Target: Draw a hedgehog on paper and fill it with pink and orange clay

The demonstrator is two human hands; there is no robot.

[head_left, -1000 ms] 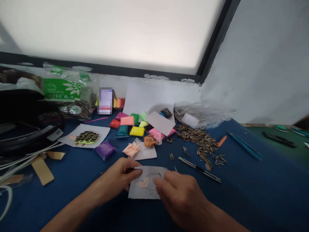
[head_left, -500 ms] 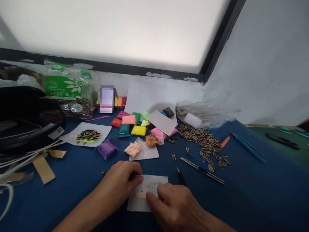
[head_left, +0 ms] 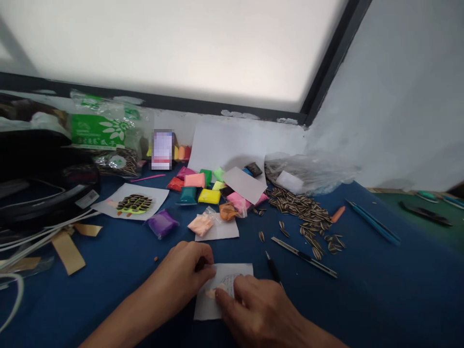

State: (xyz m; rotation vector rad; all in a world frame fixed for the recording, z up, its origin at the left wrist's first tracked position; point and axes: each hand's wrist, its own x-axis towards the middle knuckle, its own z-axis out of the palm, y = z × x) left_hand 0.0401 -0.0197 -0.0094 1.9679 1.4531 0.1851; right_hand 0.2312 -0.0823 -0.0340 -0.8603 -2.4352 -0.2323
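Observation:
A small white sheet of paper (head_left: pixel 206 309) lies on the blue table between my hands. On it are a pencil-drawn outline with fine marks and a flattened patch of peach clay (head_left: pixel 210 293). My left hand (head_left: pixel 188 266) is closed at the sheet's upper left edge, thumb and fingers at the paper. With fingers curled, my right hand (head_left: pixel 257 304) covers the sheet's right side, and its thumb presses on the peach clay. Part of the drawing is hidden under this hand. A black pen (head_left: pixel 272 267) lies just beyond it.
Several coloured clay packets (head_left: pixel 209 196) lie beyond my hands. A pile of sunflower seeds (head_left: pixel 304 208), a utility knife (head_left: pixel 304 257) and blue tweezers (head_left: pixel 373 222) are to the right. A seed-covered picture (head_left: pixel 134 204), white cables (head_left: pixel 36 238) and a seed bag (head_left: pixel 105 135) are leftward.
My right thumb has shifted slightly left over the peach clay. The sheet has turned a little under my hands. My left hand keeps its place at the edge.

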